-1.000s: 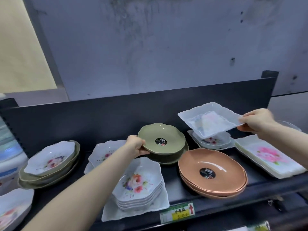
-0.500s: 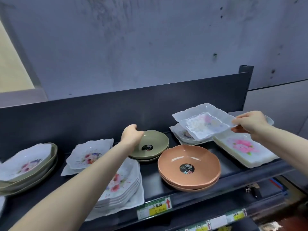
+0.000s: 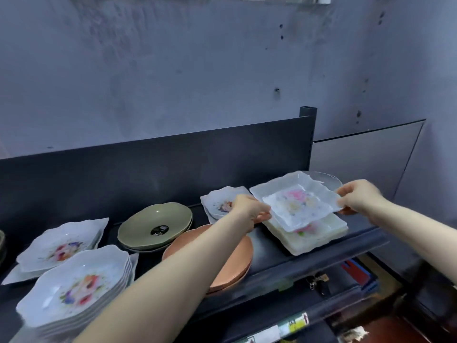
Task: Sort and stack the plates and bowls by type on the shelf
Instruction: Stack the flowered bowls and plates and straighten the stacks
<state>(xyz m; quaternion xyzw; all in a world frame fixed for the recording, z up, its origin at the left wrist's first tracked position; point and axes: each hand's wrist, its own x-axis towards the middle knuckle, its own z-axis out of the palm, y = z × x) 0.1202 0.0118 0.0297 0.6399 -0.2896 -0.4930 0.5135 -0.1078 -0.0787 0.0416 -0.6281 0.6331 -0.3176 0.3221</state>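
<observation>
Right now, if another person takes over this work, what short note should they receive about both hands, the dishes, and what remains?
Left hand grips the left edge of the white square plate; right hand pinches its right edge.
The plate is over the rectangular plates stack at the right, not yet released.
Done: green bowls stacked, orange bowls stacked, floral bowls stacked front left.
Left: put the held plate with its type; the floral dish at back left and the small floral dishes behind the left hand probably need sorting too.
</observation>
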